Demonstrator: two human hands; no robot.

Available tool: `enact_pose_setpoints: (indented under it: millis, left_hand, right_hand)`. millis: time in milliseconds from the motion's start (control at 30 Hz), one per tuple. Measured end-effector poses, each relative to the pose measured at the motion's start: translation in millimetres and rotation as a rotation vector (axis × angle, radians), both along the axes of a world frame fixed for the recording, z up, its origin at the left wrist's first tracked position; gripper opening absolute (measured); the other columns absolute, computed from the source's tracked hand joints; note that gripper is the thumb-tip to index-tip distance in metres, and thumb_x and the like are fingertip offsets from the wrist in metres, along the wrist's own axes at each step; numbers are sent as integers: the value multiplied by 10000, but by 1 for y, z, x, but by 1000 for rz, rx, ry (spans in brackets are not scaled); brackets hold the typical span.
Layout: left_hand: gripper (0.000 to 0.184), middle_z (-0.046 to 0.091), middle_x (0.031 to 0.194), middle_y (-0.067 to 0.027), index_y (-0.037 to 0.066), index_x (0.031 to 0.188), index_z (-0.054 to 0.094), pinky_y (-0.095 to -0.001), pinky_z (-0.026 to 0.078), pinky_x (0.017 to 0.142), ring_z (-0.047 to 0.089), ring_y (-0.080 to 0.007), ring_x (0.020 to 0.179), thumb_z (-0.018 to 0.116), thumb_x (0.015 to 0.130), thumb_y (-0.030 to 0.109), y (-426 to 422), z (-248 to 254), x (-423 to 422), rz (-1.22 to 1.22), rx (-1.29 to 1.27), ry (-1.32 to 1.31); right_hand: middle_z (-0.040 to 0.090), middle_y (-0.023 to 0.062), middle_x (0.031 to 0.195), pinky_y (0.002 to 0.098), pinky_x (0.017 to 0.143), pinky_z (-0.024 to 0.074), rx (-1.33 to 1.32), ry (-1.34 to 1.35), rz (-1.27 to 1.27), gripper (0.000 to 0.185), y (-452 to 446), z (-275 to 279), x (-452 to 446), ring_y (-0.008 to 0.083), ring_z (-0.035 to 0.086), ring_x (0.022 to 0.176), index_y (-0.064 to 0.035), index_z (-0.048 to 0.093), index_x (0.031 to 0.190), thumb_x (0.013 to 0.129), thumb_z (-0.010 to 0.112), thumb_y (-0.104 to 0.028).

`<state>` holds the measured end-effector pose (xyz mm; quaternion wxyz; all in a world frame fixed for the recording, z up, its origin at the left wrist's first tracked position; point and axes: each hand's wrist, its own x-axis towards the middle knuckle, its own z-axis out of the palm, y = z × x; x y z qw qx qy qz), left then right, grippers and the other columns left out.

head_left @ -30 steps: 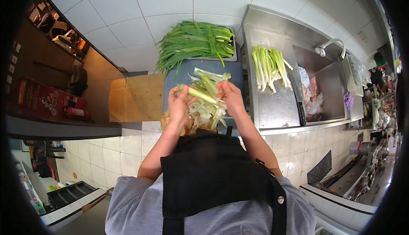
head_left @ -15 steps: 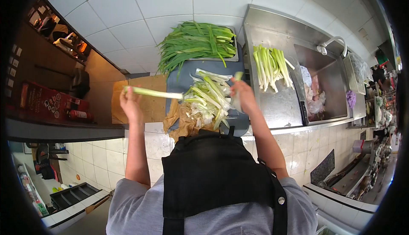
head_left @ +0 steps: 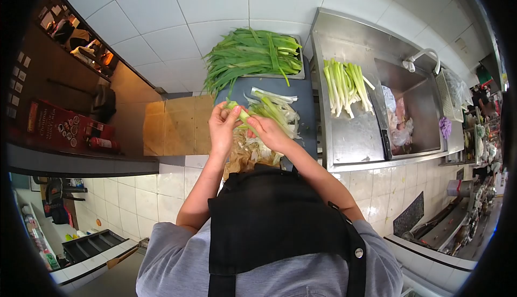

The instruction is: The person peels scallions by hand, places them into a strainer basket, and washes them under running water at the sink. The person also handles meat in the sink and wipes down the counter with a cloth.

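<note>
A pale green stalk (head_left: 243, 116) is pinched between both hands over the blue-grey surface (head_left: 304, 103). My left hand (head_left: 223, 126) is closed on its upper end, and my right hand (head_left: 265, 131) closes on it just to the right. Loose stalks and peeled layers (head_left: 274, 108) lie right behind and beside the hands. Crumpled brown paper (head_left: 245, 160) with scraps sits below them, near the apron. Long green leaves (head_left: 242, 55) are heaped on a metal tray (head_left: 299, 71) at the back.
On the steel counter (head_left: 350, 141) at the right lie trimmed white-and-green stalks (head_left: 344, 87) and a knife (head_left: 386, 143). Beyond is a sink (head_left: 425, 103) holding plastic bags (head_left: 401, 130), with a faucet (head_left: 425, 55) behind. Flattened cardboard (head_left: 177, 125) is at the left.
My left hand, out at the left with a stalk half a second ago, has come back to the middle. My right hand has moved left and joined it on the stalk.
</note>
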<state>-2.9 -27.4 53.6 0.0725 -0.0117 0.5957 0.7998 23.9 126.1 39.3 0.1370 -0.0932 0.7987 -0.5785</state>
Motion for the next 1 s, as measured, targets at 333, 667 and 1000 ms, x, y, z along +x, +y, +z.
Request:
enact_pose_setpoints:
  millis: [333, 667, 1000]
  left_hand:
    - [350, 646, 1001, -105, -21, 1191, 458, -273, 517, 770, 618, -141, 905, 593, 910, 138, 3, -3, -5, -139, 77, 79]
    - [386, 628, 1016, -85, 6, 1159, 491, -274, 532, 704, 607, -142, 914, 671, 862, 173, 31, 3, 6, -55, -75, -49]
    - [261, 637, 973, -88, 43, 1114, 436, -277, 513, 775, 623, -155, 926, 585, 902, 70, 32, 0, 1, -128, 104, -60]
  right_hand:
    - [641, 102, 695, 290, 594, 480, -259, -48, -171, 370, 12, -5, 2, 153, 608, 605, 24, 586, 984, 997, 405, -298]
    - [586, 204, 686, 482, 623, 440, 459, 552, -521, 203, -3, 9, 8, 395, 577, 668, -30, 519, 845, 936, 494, -210]
    - [606, 231, 834, 457, 644, 441, 225, 239, -706, 347, 17, -20, -7, 394, 580, 749, 22, 524, 892, 997, 363, -266]
